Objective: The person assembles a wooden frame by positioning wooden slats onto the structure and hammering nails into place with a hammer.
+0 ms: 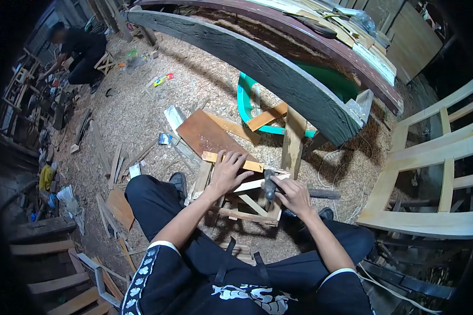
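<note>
My left hand [227, 172] rests with spread fingers on an orange-brown wooden strip [253, 166], which lies across the top of a small wooden frame [245, 214] between my legs. My right hand [294, 194] is closed round a hammer close to its head. The dark metal hammer head [269, 186] is over the right side of the frame, and the handle [325, 194] sticks out to the right past my hand. A brown board [210, 135] lies just beyond the frame.
Beyond the frame, a heavy dark beam [257, 58] slants across. Pale slatted frames [431, 220] stand at the right. A green plastic hoop [244, 100] and wood scraps lie on the shavings-covered floor [194, 73]. Another person [81, 52] crouches at the far left.
</note>
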`<state>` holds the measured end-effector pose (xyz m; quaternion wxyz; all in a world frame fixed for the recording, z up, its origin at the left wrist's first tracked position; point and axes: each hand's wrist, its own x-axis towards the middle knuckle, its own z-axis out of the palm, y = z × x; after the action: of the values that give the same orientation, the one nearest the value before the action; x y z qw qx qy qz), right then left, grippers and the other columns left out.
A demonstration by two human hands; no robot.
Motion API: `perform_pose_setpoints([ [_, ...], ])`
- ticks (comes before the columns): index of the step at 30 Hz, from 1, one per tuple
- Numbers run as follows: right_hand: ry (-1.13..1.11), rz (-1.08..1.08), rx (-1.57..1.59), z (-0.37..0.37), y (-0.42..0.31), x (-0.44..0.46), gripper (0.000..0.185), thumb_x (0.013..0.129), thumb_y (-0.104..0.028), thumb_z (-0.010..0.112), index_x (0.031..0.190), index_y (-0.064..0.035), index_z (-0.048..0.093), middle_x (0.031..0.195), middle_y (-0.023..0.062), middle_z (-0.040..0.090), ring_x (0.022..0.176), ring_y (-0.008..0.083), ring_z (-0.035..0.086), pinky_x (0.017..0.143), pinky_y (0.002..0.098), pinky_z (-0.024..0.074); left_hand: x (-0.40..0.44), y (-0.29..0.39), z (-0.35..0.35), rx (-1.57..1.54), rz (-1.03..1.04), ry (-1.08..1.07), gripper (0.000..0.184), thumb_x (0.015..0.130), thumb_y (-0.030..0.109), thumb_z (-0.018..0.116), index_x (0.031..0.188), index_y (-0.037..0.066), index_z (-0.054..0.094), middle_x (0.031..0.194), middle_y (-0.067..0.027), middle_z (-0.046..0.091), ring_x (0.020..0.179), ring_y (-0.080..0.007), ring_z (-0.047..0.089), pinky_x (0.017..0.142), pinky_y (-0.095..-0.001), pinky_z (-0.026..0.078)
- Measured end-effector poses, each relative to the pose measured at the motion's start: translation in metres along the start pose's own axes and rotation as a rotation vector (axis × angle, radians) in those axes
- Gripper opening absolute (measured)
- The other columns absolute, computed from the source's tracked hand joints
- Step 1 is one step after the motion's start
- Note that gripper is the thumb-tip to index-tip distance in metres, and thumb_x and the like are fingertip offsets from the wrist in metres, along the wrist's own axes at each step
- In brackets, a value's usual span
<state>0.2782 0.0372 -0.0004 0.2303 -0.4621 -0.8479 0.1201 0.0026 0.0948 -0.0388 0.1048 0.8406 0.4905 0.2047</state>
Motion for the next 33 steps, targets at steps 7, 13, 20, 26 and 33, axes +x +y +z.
perform_pose_setpoints([
  [7,-0.102,-0.012,-0.203,0.008,0.01,-0.014,0.068,0.072,-0.024,0.086,0.134,-0.013,0.06,0.093,0.0093,0.066,0.089,0.0266,0.068,0.074,0.0381,0.0525,-0.043,0.038,0.014,0.035,0.088,0.043,0.074,0.092,0.051,0.066,0.146,0.004,0.048,0.155,-0.0195,0.041,0.148,-0.0361,0.033,0.123,-0.0514,0.018],
  [13,0.048,0.149,-0.185,-0.007,0.009,-0.013,0.045,0.076,-0.025,0.083,0.114,-0.008,0.066,0.094,0.0096,0.069,0.085,0.0288,0.07,0.073,0.0411,0.0557,-0.065,0.04,0.017,0.055,0.078,0.096,0.042,0.092,0.021,0.065,0.13,0.004,0.058,0.124,-0.0159,0.057,0.116,-0.0324,0.055,0.098,-0.0473,0.041],
  [20,0.069,0.157,-0.219,-0.01,-0.002,-0.016,0.039,0.078,-0.026,0.082,0.109,-0.0082,0.067,0.097,0.0099,0.07,0.087,0.0305,0.07,0.074,0.0414,0.0567,-0.06,0.036,0.022,0.11,0.1,0.237,0.041,0.093,0.028,0.069,0.126,0.007,0.06,0.101,-0.0133,0.062,0.104,-0.0321,0.058,0.104,-0.0518,0.04],
  [26,0.08,0.173,-0.201,-0.013,-0.016,-0.015,0.041,0.077,-0.025,0.083,0.111,-0.0082,0.067,0.104,0.01,0.073,0.092,0.0311,0.072,0.076,0.0416,0.0572,-0.068,0.012,0.022,0.041,0.087,-0.012,0.045,0.089,0.032,0.072,0.123,0.005,0.06,0.099,-0.0122,0.063,0.101,-0.0318,0.06,0.101,-0.0482,0.042],
  [33,0.083,0.177,-0.174,-0.019,-0.031,-0.018,0.042,0.078,-0.024,0.083,0.113,-0.0078,0.068,0.105,0.0103,0.073,0.094,0.032,0.071,0.078,0.0417,0.0569,-0.066,-0.007,0.022,0.077,0.248,-0.027,0.04,0.093,0.03,0.067,0.124,0.005,0.059,0.091,-0.0087,0.064,0.094,-0.0267,0.063,0.097,-0.043,0.043],
])
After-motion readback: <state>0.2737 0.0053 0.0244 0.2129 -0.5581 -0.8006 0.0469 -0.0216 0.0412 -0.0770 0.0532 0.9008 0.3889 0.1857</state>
